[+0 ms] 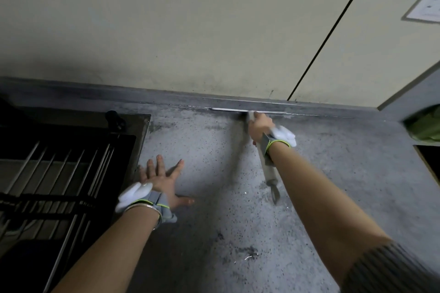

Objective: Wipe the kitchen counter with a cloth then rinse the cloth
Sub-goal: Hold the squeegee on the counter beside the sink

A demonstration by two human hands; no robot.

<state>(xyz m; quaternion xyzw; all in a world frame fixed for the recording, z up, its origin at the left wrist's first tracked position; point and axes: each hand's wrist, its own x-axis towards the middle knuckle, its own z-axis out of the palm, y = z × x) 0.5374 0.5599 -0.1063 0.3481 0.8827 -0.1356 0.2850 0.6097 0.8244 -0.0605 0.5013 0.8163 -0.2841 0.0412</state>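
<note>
The grey speckled counter (pixel 238 197) fills the middle of the view, with dark smudges near its front. My left hand (pixel 162 178) lies flat on it with fingers spread, close to the sink's right edge, holding nothing. My right hand (pixel 259 126) is closed around a long-handled wiper (pixel 270 173). Its thin pale blade (pixel 228 109) lies along the back of the counter where it meets the wall, and the handle's end sticks out below my wrist. No cloth is in view. Both wrists wear grey straps with white pads.
A dark sink (pixel 140 140) with a metal wire rack (pixel 59 173) sits at the left. The cream wall (pixel 190 31) rises behind the counter, with a socket plate (pixel 426 5) at the upper right. A green object (pixel 426 126) sits in a niche at the right edge.
</note>
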